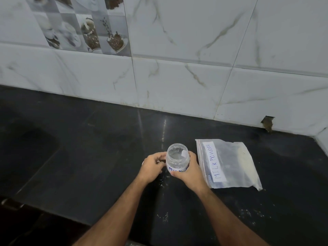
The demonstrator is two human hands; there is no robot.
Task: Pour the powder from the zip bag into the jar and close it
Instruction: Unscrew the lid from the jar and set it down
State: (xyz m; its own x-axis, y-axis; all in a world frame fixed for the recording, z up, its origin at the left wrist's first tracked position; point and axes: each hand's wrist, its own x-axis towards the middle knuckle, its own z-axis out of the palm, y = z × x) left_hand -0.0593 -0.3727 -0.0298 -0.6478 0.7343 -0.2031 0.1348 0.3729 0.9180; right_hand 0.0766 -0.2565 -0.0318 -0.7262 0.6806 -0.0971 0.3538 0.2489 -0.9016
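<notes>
Two bare hands meet around a small clear plastic jar standing upright on a dark, glossy tabletop. The right hand curls around the jar's right side and front, with the thumb lying across a white label that bears blue handwritten letters; only "MILK" can be read, the rest being covered. The left hand sits against the jar's left side with its fingers curled at the jar's wall. A small pale edge shows beside the left hand, and whether it holds a lid cannot be told. The jar's mouth looks open at the top, and the jar seems to hold no powder, though reflections make this hard to judge.

Just to the right of the jar, close to the right hand but not touching it, a clear zip bag lies flat on the tabletop. A white label on it reads "MILK POWDER" in blue handwriting, running along the bag's length. A band of pale powder sits inside along the bag's right side. The zip strip runs along the edge nearest the jar.

Small white specks dot the tabletop in front of the jar. Behind everything rises a wall of white marble-patterned tiles, with one decorative tile at upper left showing cups and desserts.
</notes>
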